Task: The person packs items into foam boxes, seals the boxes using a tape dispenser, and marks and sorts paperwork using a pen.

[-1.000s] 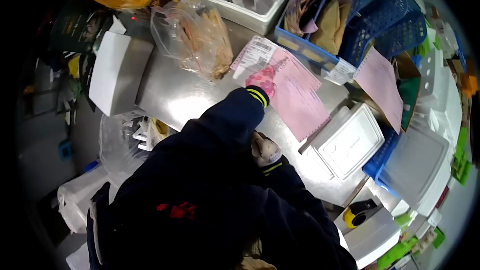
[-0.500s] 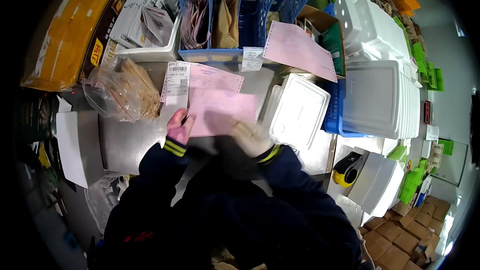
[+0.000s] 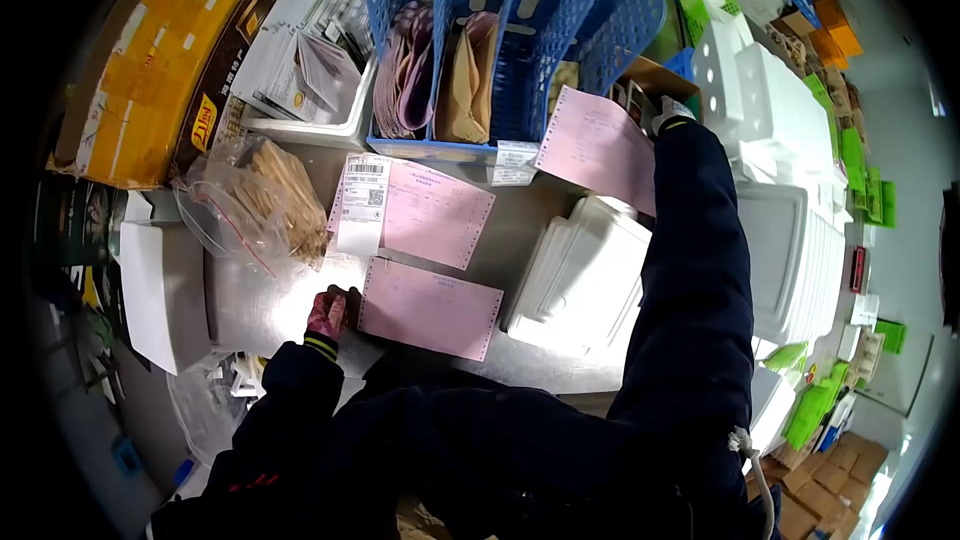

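A pink printed form point(image 3: 430, 308) with punched side edges lies on the metal table. My left hand point(image 3: 328, 312) is at its left edge, the fingers curled in shadow. What they hold, if anything, cannot be made out. My right hand point(image 3: 668, 112) reaches to a cardboard box point(image 3: 655, 77) at the upper right, its fingers mostly hidden there. Another pink form point(image 3: 440, 212) lies behind the first, with a white barcode label point(image 3: 362, 198) over its left part. A further pink sheet point(image 3: 597, 145) hangs at the box's front.
A blue divided rack point(image 3: 470, 148) holding paper bundles stands at the back. At left are a plastic bag point(image 3: 262, 202) of wooden sticks and a white tray point(image 3: 300, 130) of papers. White lidded containers point(image 3: 580, 275) lie right of the forms, with stacked white lids point(image 3: 775, 260) beyond.
My right hand has left the pink form and stretched to the cardboard box at upper right. The form now lies nearer me on the table. My left hand has moved down and left.
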`<state>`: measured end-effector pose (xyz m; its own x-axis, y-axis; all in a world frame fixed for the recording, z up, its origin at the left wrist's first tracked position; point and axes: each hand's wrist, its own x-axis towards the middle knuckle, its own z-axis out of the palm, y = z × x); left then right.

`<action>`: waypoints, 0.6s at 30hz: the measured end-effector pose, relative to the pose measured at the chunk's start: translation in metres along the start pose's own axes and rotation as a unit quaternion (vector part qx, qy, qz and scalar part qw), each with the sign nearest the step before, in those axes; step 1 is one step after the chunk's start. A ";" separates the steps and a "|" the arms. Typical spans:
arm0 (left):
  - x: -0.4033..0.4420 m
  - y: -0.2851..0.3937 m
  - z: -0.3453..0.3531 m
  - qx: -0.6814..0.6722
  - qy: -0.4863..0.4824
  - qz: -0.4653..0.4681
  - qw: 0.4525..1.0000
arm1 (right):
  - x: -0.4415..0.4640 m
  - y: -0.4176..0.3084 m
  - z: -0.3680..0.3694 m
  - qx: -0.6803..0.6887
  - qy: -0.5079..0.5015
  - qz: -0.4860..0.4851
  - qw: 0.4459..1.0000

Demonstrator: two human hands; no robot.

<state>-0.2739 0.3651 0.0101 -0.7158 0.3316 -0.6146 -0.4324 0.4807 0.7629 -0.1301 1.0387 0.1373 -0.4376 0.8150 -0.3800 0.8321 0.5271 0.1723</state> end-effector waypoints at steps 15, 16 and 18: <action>-0.001 -0.002 -0.005 0.018 -0.032 -0.017 0.999 | 0.007 -0.010 0.036 0.079 -0.047 0.087 0.992; -0.001 0.000 -0.005 0.043 -0.028 -0.034 0.998 | 0.021 -0.003 0.045 0.070 -0.048 0.087 0.993; 0.004 -0.011 -0.008 0.027 -0.037 -0.027 0.999 | 0.033 0.004 0.054 0.064 -0.095 0.103 0.988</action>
<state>-0.2758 0.3546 0.0008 -0.6493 0.3614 -0.6692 -0.4383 0.5412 0.7176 -0.1226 1.0552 0.0763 -0.1930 0.8352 -0.5150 0.9386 0.3101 0.1512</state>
